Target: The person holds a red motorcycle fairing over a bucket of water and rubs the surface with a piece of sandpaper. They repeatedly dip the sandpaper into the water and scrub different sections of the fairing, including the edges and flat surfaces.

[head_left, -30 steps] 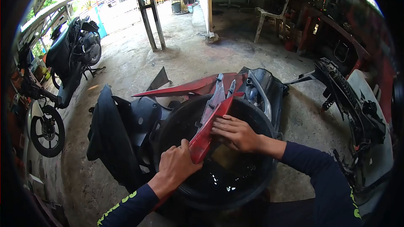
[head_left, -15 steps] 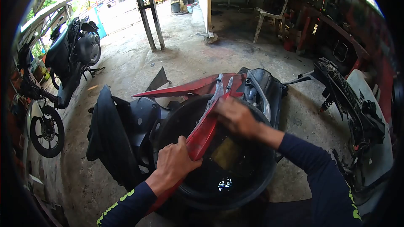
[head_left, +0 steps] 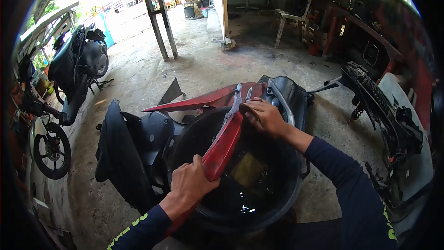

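Observation:
My left hand [head_left: 190, 183] is wrapped round the lower part of a long red panel [head_left: 224, 146], which slants up over a round black tub [head_left: 296, 190]. At the panel's upper end, beside its grey prongs, is my right hand [head_left: 264, 116], its fingers bent together; whatever they hold, if anything, is hidden. Dark water fills the bottom of the tub, with a yellowish block [head_left: 249, 170] in it. Behind the rim lies another red panel [head_left: 199, 99].
Black fairings [head_left: 122, 153] stand left of the tub, and a dark part with a grey tube [head_left: 289, 95] lies behind it. A motorcycle frame [head_left: 377, 106] is at the right, motorcycles [head_left: 74, 65] at the left. A chair [head_left: 296, 16] and a metal post [head_left: 159, 16] stand farther back.
My right hand, blurred before, has shifted slightly right and is now sharp, leaving more of the red panel's upper part visible. My left hand keeps its hold.

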`<state>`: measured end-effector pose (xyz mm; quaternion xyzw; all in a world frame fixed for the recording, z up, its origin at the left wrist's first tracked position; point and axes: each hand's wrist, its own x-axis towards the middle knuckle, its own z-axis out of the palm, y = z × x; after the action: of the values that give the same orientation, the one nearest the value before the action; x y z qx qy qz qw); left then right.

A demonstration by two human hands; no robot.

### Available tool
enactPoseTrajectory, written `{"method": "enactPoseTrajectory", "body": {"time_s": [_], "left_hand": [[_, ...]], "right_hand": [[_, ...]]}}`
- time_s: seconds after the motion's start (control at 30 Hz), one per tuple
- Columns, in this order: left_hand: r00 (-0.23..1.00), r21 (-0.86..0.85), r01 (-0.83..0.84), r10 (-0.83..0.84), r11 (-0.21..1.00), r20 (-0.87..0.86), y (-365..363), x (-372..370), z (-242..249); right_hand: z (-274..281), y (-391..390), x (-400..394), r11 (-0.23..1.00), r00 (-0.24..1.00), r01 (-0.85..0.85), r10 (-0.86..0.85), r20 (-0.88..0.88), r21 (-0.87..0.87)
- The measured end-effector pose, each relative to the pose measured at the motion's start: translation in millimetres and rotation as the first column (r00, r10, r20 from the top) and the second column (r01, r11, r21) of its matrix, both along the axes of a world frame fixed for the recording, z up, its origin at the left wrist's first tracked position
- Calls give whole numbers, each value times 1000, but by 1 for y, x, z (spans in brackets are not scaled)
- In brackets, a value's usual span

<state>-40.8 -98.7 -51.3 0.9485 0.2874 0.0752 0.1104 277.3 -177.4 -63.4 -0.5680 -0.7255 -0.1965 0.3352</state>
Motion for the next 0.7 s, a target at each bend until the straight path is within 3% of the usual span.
{"method": "enactPoseTrajectory", "body": {"time_s": [0.07,0.13,0.2,0.27,0.3,0.43,0.53,0.6,0.7], "left_hand": [[999,-28,-24,23,999,-37,1,3,5],[999,1,-3,3,1000,-34,-1,0,1],[999,23,16,-15,1000,-33,0,-1,1],[999,12,-32,32,999,-19,2,1,5],[999,10,-31,31,999,-23,2,0,5],[1000,1,-13,13,1000,-4,4,-1,3],[1000,0,-18,18,1000,-9,5,1,6],[999,-15,-28,28,1000,-22,2,1,7],[1000,-23,-10,10,1000,-12,2,1,7]], "right_hand": [[-18,-7,-16,998,998,-58,58,19,2],[-42,-23,-47,968,970,-241,243,27,-66],[-35,-19,-40,960,960,-269,274,54,-84],[-15,-9,-14,990,995,-91,88,-37,-105],[-6,-3,-1,990,998,-62,62,-3,-125],[-13,-18,-41,957,965,-244,256,56,-159],[-15,-4,-1,974,983,-181,178,-38,-133],[-13,1,3,987,993,-91,101,65,-131],[-25,-12,-42,969,968,-242,244,52,-53]]}}
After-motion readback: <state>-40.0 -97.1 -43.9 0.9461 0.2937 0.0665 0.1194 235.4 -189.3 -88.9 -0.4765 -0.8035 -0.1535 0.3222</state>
